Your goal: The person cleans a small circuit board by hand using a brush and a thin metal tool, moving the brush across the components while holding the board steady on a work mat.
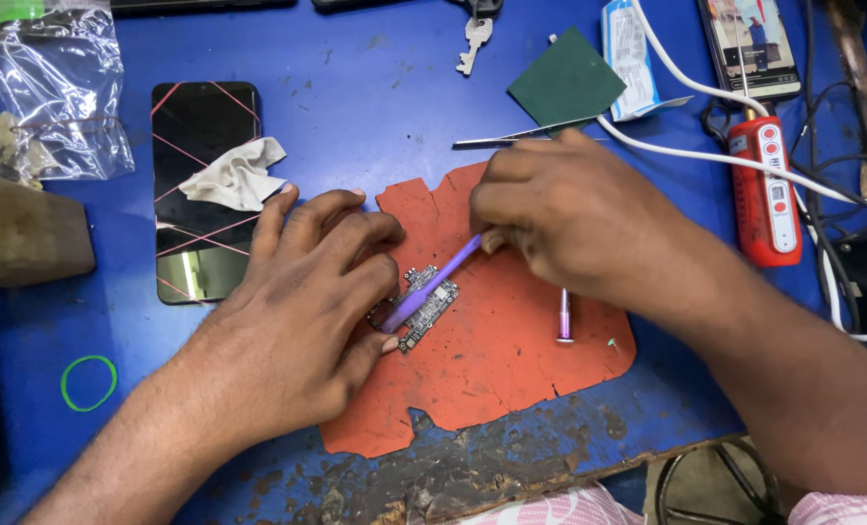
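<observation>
Circuit board [424, 306], small and dark, lies on your orange mat [511, 360], near the mat's left edge, in the middle of the blue surface [355, 87]. Your left hand [307, 311] rests palm-down over the board's left end, fingers curled and pressing it to the mat. Your right hand [560, 219] is closed around the handle of a purple brush [433, 287], whose head sits on the board just beside your left fingertips. A small purple-tipped tube [565, 316] lies on the mat to the right of the board, apart from it. Toward the surface's far edge, metal tweezers [521, 134] lie just beyond your right hand, with a green square pad [565, 83] and a key [472, 44] past them. Left of your left hand lies a dark phone [205, 190] with a crumpled cloth [234, 175] on it. A red tool [766, 190] with a white cable [686, 151] sits near the right edge, and a green rubber band [89, 382] near the left edge.
</observation>
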